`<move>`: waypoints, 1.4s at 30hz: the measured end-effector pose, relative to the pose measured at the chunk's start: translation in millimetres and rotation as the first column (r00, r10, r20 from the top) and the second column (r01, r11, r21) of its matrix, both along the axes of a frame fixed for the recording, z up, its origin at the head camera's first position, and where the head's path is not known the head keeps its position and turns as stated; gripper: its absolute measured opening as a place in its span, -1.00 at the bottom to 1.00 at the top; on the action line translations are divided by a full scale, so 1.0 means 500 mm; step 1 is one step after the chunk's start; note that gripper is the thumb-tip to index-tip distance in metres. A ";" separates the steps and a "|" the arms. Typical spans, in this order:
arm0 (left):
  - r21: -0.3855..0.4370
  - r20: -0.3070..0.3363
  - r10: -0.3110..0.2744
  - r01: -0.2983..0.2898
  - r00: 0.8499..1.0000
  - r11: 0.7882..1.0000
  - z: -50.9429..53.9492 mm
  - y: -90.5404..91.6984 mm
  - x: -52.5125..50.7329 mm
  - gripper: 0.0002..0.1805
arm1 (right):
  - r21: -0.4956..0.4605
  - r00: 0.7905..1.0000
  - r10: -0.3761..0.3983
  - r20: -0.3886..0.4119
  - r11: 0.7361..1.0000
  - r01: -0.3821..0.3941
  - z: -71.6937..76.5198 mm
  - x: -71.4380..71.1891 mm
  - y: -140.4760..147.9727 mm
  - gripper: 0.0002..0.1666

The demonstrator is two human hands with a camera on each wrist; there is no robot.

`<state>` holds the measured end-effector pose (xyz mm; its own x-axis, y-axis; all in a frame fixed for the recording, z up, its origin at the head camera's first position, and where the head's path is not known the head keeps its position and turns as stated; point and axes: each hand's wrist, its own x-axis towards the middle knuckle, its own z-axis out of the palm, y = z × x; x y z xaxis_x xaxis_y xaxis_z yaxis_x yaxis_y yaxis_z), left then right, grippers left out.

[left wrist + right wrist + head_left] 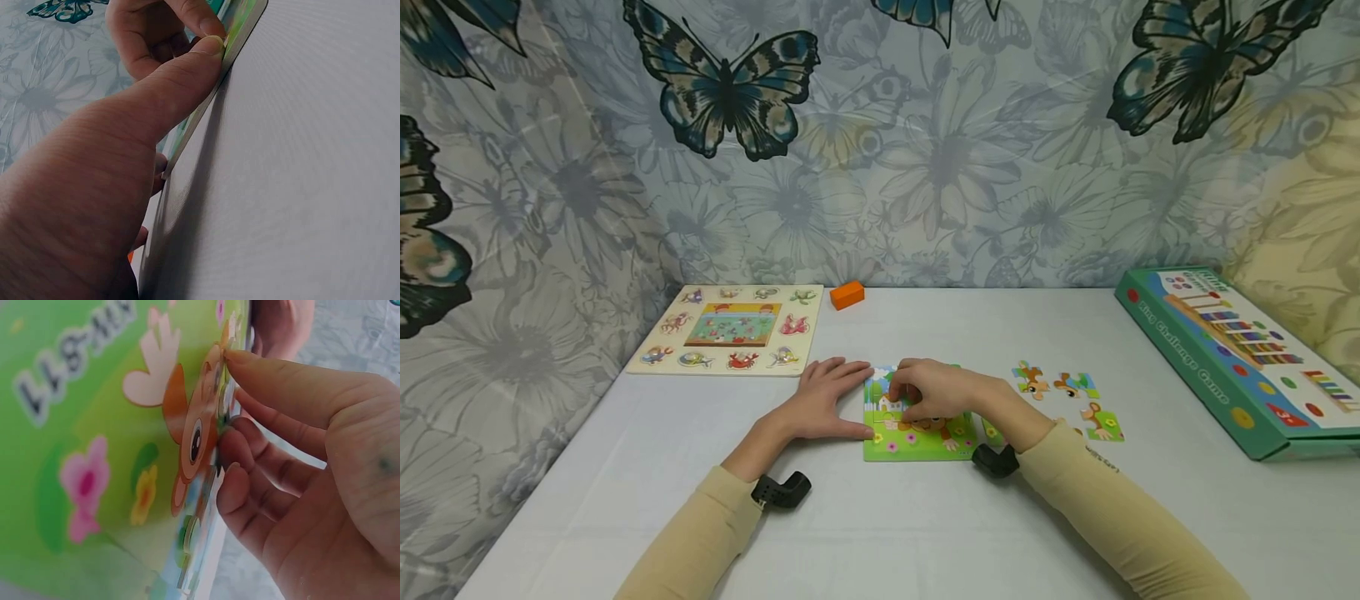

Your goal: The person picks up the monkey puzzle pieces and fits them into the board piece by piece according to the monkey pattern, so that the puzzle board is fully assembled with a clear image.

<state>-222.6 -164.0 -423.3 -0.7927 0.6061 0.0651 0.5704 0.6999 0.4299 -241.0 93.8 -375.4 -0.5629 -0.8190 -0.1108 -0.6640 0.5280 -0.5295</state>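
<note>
A green picture puzzle (pixel 887 452) with a cartoon animal and flowers lies in the middle of the table. My left hand (pixel 827 400) is spread at its left side, with the thumb and fingertips touching the edge; the left wrist view shows the thumb (pixel 187 69) along that edge. Over the upper left of the puzzle is my right hand (pixel 943 389), fingers curled. In the right wrist view its thumb and fingers (pixel 281 384) pinch at a puzzle piece, mostly hidden by the hand. Loose puzzle pieces (pixel 1030 381) lie to the right.
A board with sea-animal pictures (pixel 658 333) lies at the back left, beside an orange block (pixel 847 295). On the right stands a green game box (pixel 1195 367). More loose pieces (pixel 1103 422) lie between the puzzle and the box. A patterned cloth wall (pixel 910 192) closes off the back.
</note>
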 end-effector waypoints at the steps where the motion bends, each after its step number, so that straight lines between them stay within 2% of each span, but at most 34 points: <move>1: -0.002 -0.001 0.001 -0.001 1.000 1.000 0.000 0.000 0.000 0.03 | 0.002 1.000 0.002 -0.001 1.000 -0.002 0.000 0.000 0.000 -0.74; 11: -0.001 0.002 0.001 -0.001 1.000 1.000 -0.001 0.002 -0.001 0.02 | -0.012 1.000 0.008 0.003 1.000 -0.008 0.003 -0.003 0.008 -0.72; 18: -0.006 0.009 -0.001 0.001 1.000 1.000 0.000 0.001 -0.002 0.03 | -0.064 0.998 -0.048 0.050 0.997 0.051 0.011 -0.010 0.038 -0.66; 24: -0.010 0.007 0.002 -0.002 1.000 1.000 0.000 0.001 -0.001 0.03 | -0.129 0.995 -0.082 0.056 0.988 0.089 0.018 -0.017 0.073 -0.62; 33: -0.013 0.004 -0.003 0.003 1.000 1.000 -0.001 0.001 0.000 0.04 | -0.157 0.975 -0.208 0.073 0.963 0.218 0.026 -0.019 0.150 -0.59; 42: -0.008 0.013 -0.001 0.001 1.000 1.000 0.004 0.000 0.002 0.03 | -0.162 0.951 -0.303 0.052 0.938 0.308 0.023 -0.018 0.234 -0.58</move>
<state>-221.7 -163.8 -421.6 -0.7929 0.6074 0.0495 0.5654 0.7029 0.4316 -249.9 211.0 -364.0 -0.7877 -0.6160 -0.0056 -0.4695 0.6063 -0.6418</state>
